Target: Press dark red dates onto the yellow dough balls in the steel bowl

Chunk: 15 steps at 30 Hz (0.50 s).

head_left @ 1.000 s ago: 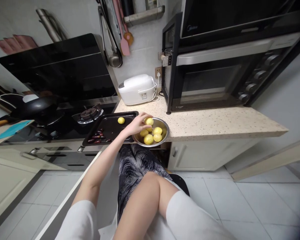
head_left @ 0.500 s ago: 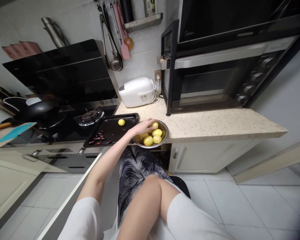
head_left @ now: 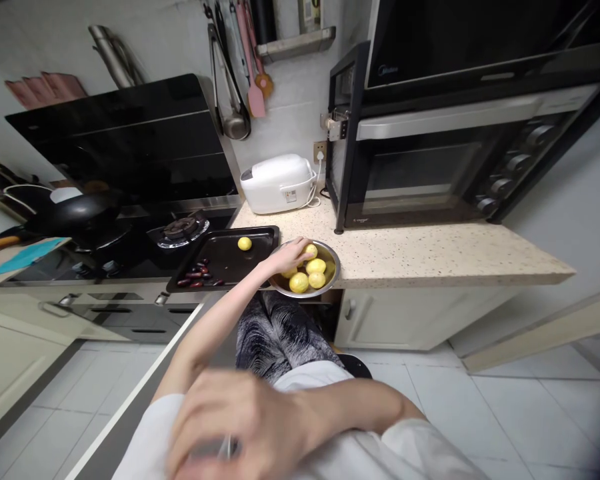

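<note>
My left hand (head_left: 292,256) reaches into a round metal bowl (head_left: 336,272) at the counter's front edge. Its fingers are closed about a yellow fruit (head_left: 311,251), lemon-like in look. Several more yellow fruits (head_left: 299,283) lie in the bowl. Close to the camera, my right hand (head_left: 230,420) is blurred by motion, in front of my body. Its fingers are curled; a small bit of grey shows between them, and I cannot make out what it is. Left of the bowl, a black baking tray (head_left: 230,257) bears one yellow fruit (head_left: 245,244) and several small dark red oval pieces (head_left: 197,273).
A white appliance (head_left: 277,183) with a cord stands behind the tray. To the right is a black oven (head_left: 425,173) on the speckled counter (head_left: 430,257). A gas burner (head_left: 181,228) and a dark wok (head_left: 75,213) are at left. Utensils (head_left: 235,123) hang on the wall.
My right hand has come up into view, across my body towards the left. My left hand stays in the bowl among the fruit. The view has shifted slightly.
</note>
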Available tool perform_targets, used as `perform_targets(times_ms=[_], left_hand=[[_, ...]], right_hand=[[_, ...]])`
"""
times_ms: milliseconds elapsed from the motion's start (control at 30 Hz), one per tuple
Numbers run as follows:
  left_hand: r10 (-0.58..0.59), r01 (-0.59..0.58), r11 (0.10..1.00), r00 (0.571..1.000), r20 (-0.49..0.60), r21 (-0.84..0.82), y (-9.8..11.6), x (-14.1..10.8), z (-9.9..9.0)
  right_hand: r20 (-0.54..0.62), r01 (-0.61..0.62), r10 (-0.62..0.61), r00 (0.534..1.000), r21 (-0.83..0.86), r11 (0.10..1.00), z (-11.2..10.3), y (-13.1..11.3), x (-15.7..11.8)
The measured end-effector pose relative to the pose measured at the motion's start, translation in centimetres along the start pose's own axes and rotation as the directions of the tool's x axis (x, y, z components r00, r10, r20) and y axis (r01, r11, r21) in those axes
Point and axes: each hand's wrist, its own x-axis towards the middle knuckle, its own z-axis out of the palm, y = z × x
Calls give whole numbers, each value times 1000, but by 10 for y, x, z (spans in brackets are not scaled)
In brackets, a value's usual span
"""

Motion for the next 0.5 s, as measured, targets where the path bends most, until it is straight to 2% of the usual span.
perform_targets(times_ms=[33,67,133,200,267,367,433,500], left_hand=[[-2,2,1000,1000,-1,0,-1,0,1],[2,-2,1000,1000,-4,-6,-2,0,1],[25,-26,999,999,-21,-23,-3,0,3],[34,-35,999,999,-39,-21,-3,0,4],[14,-12,1000,999,-40,28,-1,0,4],[-19,26,988,999,-51,152,3,-3,2],[-3,19,982,996,-86,189,4,-6,2],[55,-36,986,992,-117,160,4,-9,2]], right_hand=[[-74,-41,44,996,42,998,-6,5,-7],[-189,-150,150,971,14,989,-14,10,-15],[-367,-383,313,876,-135,914,-33,22,-33],[-471,-479,313,825,-288,829,-51,37,-50],[-510,-532,303,805,-395,749,-63,52,-66],[-498,-570,318,807,-516,640,-72,71,-85],[-475,-583,348,808,-566,582,-74,79,-95],[-453,-594,385,804,-594,542,-74,85,-104]])
